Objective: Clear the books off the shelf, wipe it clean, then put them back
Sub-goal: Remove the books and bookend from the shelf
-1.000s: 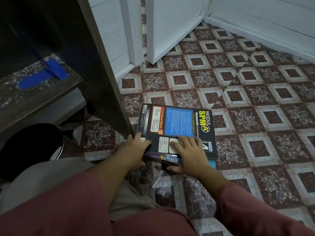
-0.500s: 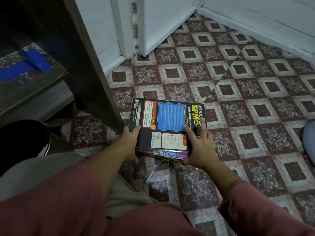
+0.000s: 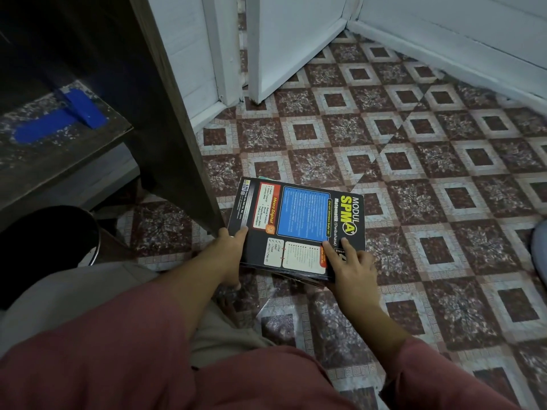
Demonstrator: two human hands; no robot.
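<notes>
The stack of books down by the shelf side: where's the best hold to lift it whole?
Take the stack of books by its two short edges, left hand and right hand coming from opposite sides, fingers above and below. It lies roughly flat and loose, lower books peeking out, so clamping both ends likely keeps it together.

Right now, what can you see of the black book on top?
The book is a glossy black paperback, printed "MODUL SPM A+ Matematik" in yellow and white, with a blue panel and a red box. It lies flat atop other books, low over the tiled floor, beside the dark shelf side. The left hand grips its left edge, a fingertip on the cover; the right hand holds the near right corner, fingers on top. Whether the pile touches the floor is unclear.
</notes>
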